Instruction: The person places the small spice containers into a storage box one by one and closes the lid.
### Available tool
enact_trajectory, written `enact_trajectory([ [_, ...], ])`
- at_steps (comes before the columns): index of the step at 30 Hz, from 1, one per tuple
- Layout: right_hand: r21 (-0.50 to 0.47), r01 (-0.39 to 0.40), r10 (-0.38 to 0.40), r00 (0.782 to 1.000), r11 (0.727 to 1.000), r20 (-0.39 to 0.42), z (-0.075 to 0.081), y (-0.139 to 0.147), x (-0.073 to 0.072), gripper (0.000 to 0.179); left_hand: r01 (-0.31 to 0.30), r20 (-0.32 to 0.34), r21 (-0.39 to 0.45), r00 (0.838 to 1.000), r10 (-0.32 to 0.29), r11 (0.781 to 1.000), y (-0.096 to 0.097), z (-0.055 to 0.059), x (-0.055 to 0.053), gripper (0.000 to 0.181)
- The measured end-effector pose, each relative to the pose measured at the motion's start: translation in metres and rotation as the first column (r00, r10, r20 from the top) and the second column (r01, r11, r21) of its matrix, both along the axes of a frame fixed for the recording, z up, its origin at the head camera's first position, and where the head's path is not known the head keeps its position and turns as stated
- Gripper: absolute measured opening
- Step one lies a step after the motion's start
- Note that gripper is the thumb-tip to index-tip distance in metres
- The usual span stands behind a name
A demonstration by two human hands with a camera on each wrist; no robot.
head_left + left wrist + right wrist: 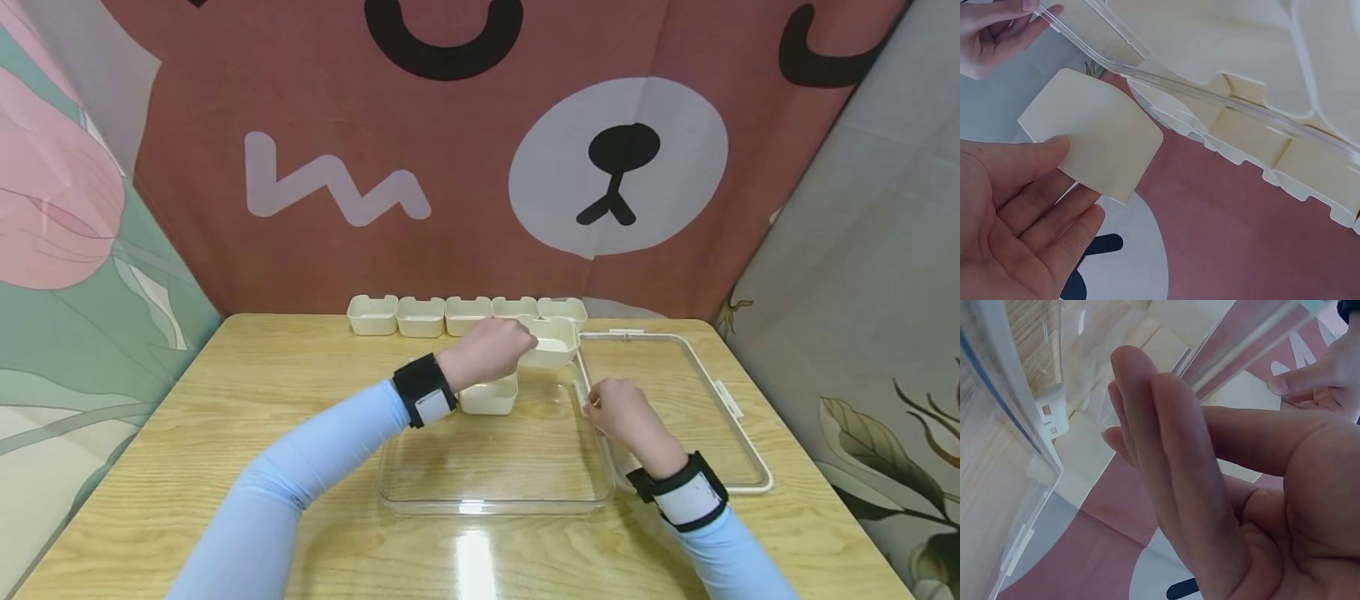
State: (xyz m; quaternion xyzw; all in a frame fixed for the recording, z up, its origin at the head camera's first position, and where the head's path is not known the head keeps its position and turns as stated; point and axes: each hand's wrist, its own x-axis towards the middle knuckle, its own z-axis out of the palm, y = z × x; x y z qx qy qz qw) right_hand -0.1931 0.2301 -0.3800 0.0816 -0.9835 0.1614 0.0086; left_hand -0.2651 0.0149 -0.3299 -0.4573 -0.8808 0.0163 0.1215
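My left hand [491,346] pinches a small cream plastic bin [553,343] between thumb and fingers, over the back right part of a clear plastic box [495,505]. The left wrist view has the thumb flat on the wall of this cream bin [1094,134]. Inside the clear box, at the back, a second cream bin [489,398] sits partly covered by my left wrist. My right hand [626,417] holds the clear box's right rim between thumb and fingers; in the right wrist view these fingers [1175,444] are fairly straight.
Several matching cream bins [421,317] stand in a row along the table's back edge. Right of the clear box lies a clear lid with a white frame [697,371]. A bear-print cloth [465,250] hangs right behind the wooden table [247,400].
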Motion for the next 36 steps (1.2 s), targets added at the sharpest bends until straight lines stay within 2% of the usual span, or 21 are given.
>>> enact_trajectory([
  [7, -0.004, -0.005, 0.005, 1.000, 1.000, 0.006, 0.000, 0.001, 0.000, 0.012, 0.032, -0.017, -0.018, 0.999, -0.032, 0.999, 0.004, -0.005, 0.006, 0.027],
  [13, -0.022, 0.004, -0.003, 0.999, 1.000, 0.033, 0.000, 0.001, 0.000, 0.013, 0.037, 0.010, -0.025, 0.999, -0.037, 0.999, 0.006, -0.008, 0.010, 0.028],
  [28, -0.046, 0.033, -0.030, 0.997, 0.998, 0.072, -0.001, 0.002, -0.002, 0.013, 0.054, -0.053, -0.033, 0.997, -0.055, 0.998, 0.009, -0.017, 0.018, 0.028],
  [36, -0.049, 0.036, -0.032, 0.996, 0.998, 0.088, 0.000, 0.001, -0.001, 0.013, 0.064, -0.009, -0.043, 0.998, -0.065, 0.997, 0.011, -0.022, 0.020, 0.027],
])
